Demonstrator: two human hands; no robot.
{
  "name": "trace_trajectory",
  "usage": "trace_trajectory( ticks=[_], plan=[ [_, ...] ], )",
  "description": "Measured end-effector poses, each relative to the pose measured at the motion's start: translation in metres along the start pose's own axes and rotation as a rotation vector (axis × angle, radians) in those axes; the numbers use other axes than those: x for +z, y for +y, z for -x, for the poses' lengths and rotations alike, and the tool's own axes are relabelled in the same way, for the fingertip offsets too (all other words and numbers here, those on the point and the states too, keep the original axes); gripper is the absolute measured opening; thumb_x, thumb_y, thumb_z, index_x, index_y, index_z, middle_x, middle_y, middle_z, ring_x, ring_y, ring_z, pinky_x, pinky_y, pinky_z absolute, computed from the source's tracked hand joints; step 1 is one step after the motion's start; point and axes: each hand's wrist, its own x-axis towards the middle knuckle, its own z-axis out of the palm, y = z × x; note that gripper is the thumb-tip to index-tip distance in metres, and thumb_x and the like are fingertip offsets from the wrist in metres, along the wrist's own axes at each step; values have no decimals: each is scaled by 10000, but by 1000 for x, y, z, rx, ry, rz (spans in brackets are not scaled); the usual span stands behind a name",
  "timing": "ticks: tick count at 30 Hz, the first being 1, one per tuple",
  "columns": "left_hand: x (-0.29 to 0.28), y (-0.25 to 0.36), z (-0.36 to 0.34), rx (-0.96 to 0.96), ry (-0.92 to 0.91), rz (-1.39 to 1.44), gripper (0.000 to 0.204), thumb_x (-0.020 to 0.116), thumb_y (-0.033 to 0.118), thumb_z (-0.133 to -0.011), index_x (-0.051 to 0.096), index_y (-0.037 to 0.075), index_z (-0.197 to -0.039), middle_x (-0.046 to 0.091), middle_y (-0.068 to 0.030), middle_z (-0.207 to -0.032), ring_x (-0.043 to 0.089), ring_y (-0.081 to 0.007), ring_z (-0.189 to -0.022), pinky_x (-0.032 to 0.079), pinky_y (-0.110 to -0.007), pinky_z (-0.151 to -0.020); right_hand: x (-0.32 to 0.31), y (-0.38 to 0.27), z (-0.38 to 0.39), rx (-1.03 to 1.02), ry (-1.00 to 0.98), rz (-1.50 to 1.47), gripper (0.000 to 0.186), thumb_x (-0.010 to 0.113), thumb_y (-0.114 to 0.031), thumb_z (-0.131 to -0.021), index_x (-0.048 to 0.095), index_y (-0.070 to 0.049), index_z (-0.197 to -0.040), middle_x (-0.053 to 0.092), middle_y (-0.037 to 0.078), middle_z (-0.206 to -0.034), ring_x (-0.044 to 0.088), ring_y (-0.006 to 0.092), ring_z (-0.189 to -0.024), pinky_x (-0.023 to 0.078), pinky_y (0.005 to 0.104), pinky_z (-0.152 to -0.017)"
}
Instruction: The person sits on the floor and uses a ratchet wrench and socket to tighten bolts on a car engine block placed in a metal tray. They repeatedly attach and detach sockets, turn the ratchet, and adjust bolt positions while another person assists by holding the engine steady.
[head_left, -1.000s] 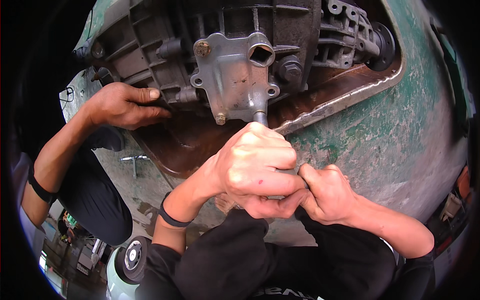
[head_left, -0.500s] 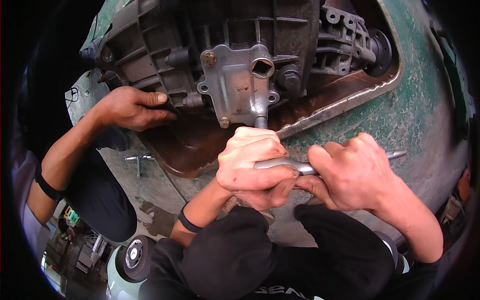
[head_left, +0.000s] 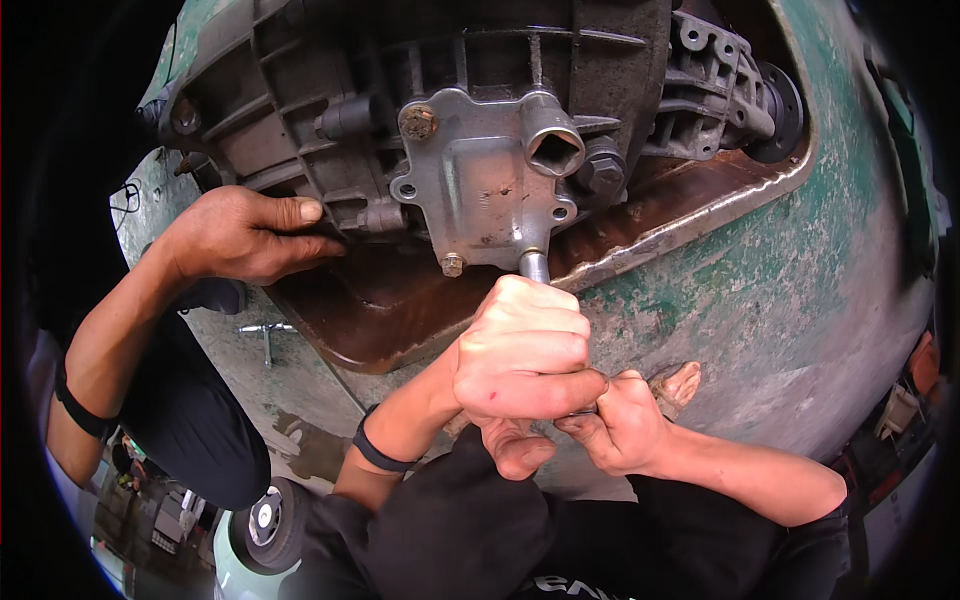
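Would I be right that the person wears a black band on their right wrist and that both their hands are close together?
Not quite: the head view shows the band on the left wrist; the left hand and right hand are indeed close together.

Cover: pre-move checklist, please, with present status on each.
1. Left hand wrapped around tool: ok.
2. Right hand on the tool's handle: ok, though the handle is mostly hidden.
3. Tool fully seated at cover: cannot tell.
4. Side holes filled: not ok, both open.
5. Co-worker's hand apart from tool: ok, off to the left.
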Motion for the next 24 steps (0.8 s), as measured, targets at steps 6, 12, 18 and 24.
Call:
trace_trajectory(
  ticks=[6, 12, 18, 24],
  plan=[
    [8, -1, 2, 39, 91, -71, 366, 530, 315, -836, 599, -30, -738, 407, -36, -549, 388, -187, -409, 270, -313, -399, -60, -40, -28, 212, -391, 421, 449, 687, -374, -891, 474, -21, -713, 515, 153, -458, 560, 391, -429, 434, 471, -412],
    [7, -3, 6, 55, 67, -135, 381, 563, 342, -875, 587, -33, -814, 421, -30, -549, 379, -185, -404, 272, -320, -395, -104, -74, -62, -63, -468, 791, 499, 718, -484, -825, 495, -64, -677, 508, 121, -472, 548, 360, -435, 424, 449, -443],
    [3, -5, 4, 35, 30, -114, 637, 504, 536, -974, 461, -20, -666, 499, -102, -550, 461, -221, -404, 397, -331, -398, -63, -41, -28, 104, -348, 546, 427, 680, -380, -882, 484, -37, -719, 543, 144, -497, 591, 356, -439, 450, 452, -408],
    [1, -5, 7, 14, 53, -56, 647, 416, 502, -998, 450, -22, -620, 495, -104, -555, 461, -213, -400, 386, -322, -388, 34, 9, -1, -40, 127, -159, 309, 667, -254, -919, 510, -1, -834, 542, 144, -523, 581, 385, -461, 448, 431, -430]
  ],
)
